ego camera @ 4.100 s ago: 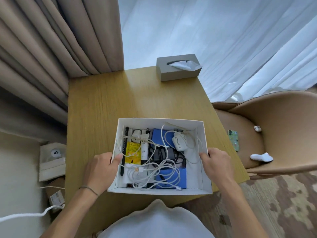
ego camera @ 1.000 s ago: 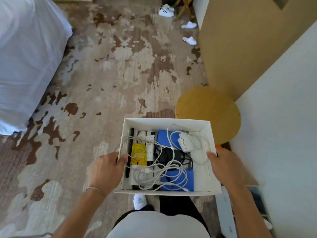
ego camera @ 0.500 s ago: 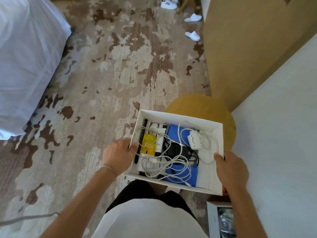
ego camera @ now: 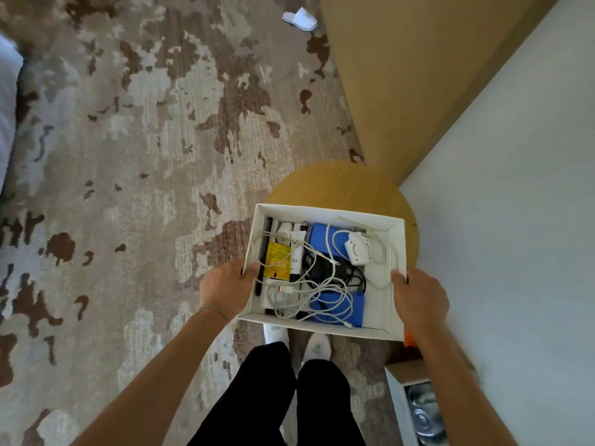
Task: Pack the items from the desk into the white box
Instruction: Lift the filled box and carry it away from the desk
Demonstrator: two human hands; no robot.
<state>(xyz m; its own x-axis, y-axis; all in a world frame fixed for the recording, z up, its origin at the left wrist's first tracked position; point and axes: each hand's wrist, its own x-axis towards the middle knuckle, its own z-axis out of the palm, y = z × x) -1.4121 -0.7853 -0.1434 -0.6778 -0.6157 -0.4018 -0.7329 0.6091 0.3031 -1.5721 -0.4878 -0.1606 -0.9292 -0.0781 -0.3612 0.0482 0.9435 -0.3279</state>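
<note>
I hold the white box [ego camera: 394, 278] in the air with both hands, its far end over a round wooden stool [ego camera: 338, 185]. My left hand [ego camera: 227, 286] grips the left wall and my right hand [ego camera: 418, 300] grips the right wall. Inside lie tangled white cables [ego camera: 309, 291], a white charger [ego camera: 357, 249], a black adapter [ego camera: 325, 268], blue pouches [ego camera: 322, 236], a yellow packet [ego camera: 278, 260], a white tube [ego camera: 297, 252] and a black comb [ego camera: 265, 252].
Patterned beige-and-brown carpet [ego camera: 128, 156] covers the floor to the left. A wooden cabinet side [ego camera: 418, 75] and a white wall [ego camera: 515, 220] stand at right. A white slipper [ego camera: 300, 18] lies far ahead. My legs and slippered feet are below the box. A box with glassware [ego camera: 421, 410] sits low right.
Since four seconds ago I have lifted the box off the desk and turned away. Over the last second the box has moved forward and right, over the round stool.
</note>
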